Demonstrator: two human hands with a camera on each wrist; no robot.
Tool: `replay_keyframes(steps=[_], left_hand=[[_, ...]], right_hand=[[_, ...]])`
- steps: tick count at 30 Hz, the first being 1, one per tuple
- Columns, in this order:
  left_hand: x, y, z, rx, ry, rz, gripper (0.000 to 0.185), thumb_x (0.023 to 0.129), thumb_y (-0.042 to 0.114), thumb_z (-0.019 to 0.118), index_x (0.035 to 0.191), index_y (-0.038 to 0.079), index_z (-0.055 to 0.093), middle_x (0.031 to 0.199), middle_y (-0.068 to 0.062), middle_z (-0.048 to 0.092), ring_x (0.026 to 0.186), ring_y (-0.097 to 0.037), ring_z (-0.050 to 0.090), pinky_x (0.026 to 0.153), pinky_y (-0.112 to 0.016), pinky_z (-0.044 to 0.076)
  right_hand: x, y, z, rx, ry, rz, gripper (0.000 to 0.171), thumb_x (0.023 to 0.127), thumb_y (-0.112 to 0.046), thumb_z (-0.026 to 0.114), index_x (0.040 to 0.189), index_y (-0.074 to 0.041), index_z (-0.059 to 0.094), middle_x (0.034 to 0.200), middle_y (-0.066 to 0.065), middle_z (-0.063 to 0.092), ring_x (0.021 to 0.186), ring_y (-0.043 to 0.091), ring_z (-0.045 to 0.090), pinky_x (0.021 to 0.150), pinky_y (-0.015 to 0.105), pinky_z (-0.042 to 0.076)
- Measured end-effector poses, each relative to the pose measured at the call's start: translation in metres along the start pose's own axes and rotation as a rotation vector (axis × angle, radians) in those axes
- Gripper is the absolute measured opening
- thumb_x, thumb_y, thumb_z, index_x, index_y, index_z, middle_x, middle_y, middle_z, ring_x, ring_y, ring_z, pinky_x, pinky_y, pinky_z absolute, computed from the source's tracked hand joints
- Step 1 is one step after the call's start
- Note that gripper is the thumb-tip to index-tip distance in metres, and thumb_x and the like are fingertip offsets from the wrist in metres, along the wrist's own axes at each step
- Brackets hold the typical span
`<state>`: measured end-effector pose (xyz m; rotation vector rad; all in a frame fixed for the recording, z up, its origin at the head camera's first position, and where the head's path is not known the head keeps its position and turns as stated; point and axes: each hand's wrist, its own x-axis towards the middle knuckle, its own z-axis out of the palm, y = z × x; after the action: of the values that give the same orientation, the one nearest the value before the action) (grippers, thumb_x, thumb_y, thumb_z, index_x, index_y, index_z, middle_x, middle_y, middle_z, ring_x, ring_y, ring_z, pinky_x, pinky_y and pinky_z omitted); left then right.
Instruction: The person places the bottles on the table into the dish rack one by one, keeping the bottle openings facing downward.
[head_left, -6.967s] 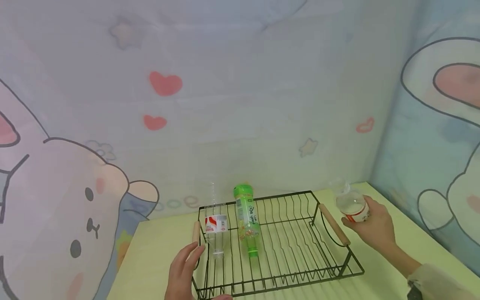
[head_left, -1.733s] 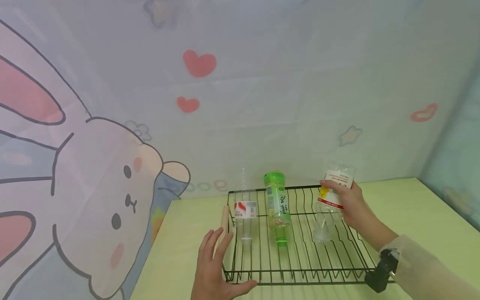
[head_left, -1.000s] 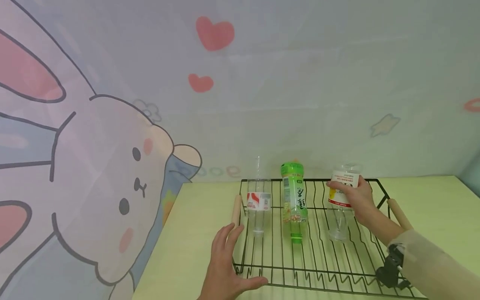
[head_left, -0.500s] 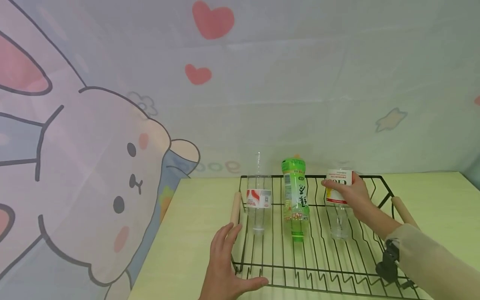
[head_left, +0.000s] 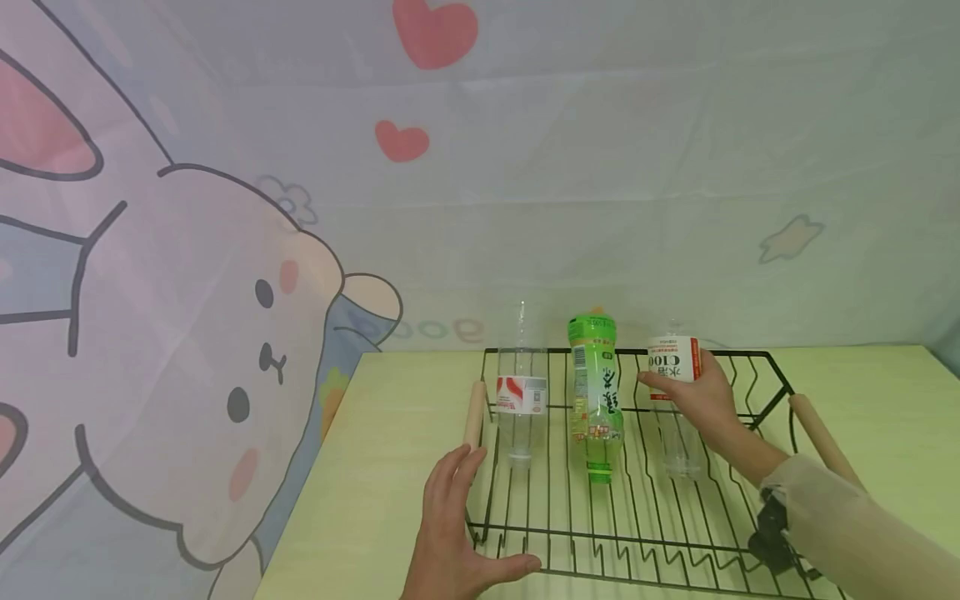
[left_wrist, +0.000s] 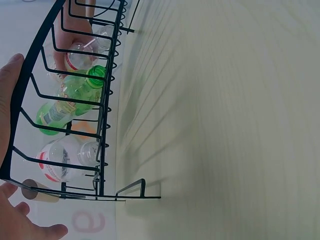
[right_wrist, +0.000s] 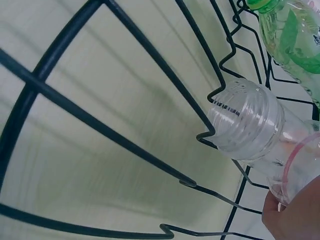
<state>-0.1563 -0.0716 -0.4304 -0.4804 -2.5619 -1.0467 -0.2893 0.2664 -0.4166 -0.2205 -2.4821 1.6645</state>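
My right hand (head_left: 705, 400) grips the labelled middle of a clear plastic bottle (head_left: 675, 358). This bottle lies mouth toward me over the right half of a black wire rack (head_left: 600, 537). In the right wrist view, the ridged bottle neck (right_wrist: 245, 117) sits against the bent wires. To its left in the rack are a green bottle (head_left: 597, 392) and a clear bottle with a red-and-white label (head_left: 521, 396), also neck toward me. My left hand (head_left: 453, 533) is spread at the rack's front-left corner, fingers by the wooden handle (head_left: 476, 414); contact is unclear.
The rack stands on a pale yellow-green table (head_left: 375, 433). A second wooden handle (head_left: 825, 437) is on its right side, beside my sleeve. A printed cloth (head_left: 600, 167) with a cartoon rabbit hangs close behind.
Seven seconds ago the right hand held the bottle beyond the rack's right side; it has come left over the rack. Lately the bottle has turned, bringing its C100 lettering forward. The left hand stays.
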Motion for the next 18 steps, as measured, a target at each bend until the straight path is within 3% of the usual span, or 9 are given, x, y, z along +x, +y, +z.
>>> replay_keyframes(steps=[3, 7, 11, 15, 18], left_hand=[[-0.0001, -0.0001, 0.0014, -0.015, -0.005, -0.008, 0.109, 0.057, 0.067, 0.081, 0.148, 0.038, 0.029, 0.15, 0.0, 0.031, 0.135, -0.028, 0.031, 0.091, -0.056, 0.044], [0.0, -0.0012, 0.0028, -0.018, -0.001, -0.012, 0.11, 0.056, 0.065, 0.083, 0.148, 0.038, 0.03, 0.15, -0.001, 0.032, 0.134, -0.03, 0.032, 0.091, -0.057, 0.044], [0.0006, -0.0014, 0.0035, -0.025, -0.009, -0.027, 0.109, 0.055, 0.064, 0.084, 0.147, 0.037, 0.031, 0.149, -0.002, 0.033, 0.134, -0.031, 0.032, 0.091, -0.058, 0.044], [-0.0002, -0.0016, 0.0035, -0.024, -0.021, -0.045, 0.109, 0.055, 0.065, 0.084, 0.147, 0.038, 0.032, 0.149, -0.002, 0.033, 0.134, -0.031, 0.032, 0.09, -0.057, 0.044], [-0.0006, -0.0035, 0.0039, -0.013, -0.02, -0.037, 0.109, 0.055, 0.065, 0.083, 0.147, 0.037, 0.032, 0.149, -0.003, 0.033, 0.134, -0.03, 0.032, 0.09, -0.056, 0.045]], right_hand=[[-0.0009, 0.0016, 0.0011, -0.011, 0.035, -0.026, 0.083, 0.083, -0.04, 0.074, 0.141, 0.002, 0.033, 0.128, 0.023, 0.051, 0.104, 0.034, 0.057, 0.075, 0.036, 0.051], [0.0, 0.0036, 0.0032, -0.072, 0.093, -0.029, 0.09, 0.081, -0.043, 0.075, 0.144, 0.002, 0.03, 0.128, 0.024, 0.043, 0.1, 0.032, 0.053, 0.068, 0.03, 0.048], [0.0005, 0.0061, 0.0036, -0.096, 0.115, 0.007, 0.099, 0.08, -0.046, 0.075, 0.149, 0.0, 0.022, 0.132, 0.026, 0.036, 0.102, 0.031, 0.048, 0.069, 0.032, 0.047], [0.0002, 0.0065, 0.0035, -0.073, 0.097, 0.046, 0.105, 0.08, -0.05, 0.074, 0.152, -0.003, 0.015, 0.142, 0.028, 0.028, 0.115, 0.039, 0.042, 0.082, 0.045, 0.048], [0.0003, 0.0048, 0.003, -0.055, 0.089, 0.063, 0.106, 0.08, -0.055, 0.071, 0.153, -0.004, 0.013, 0.149, 0.028, 0.021, 0.129, 0.044, 0.033, 0.096, 0.055, 0.041]])
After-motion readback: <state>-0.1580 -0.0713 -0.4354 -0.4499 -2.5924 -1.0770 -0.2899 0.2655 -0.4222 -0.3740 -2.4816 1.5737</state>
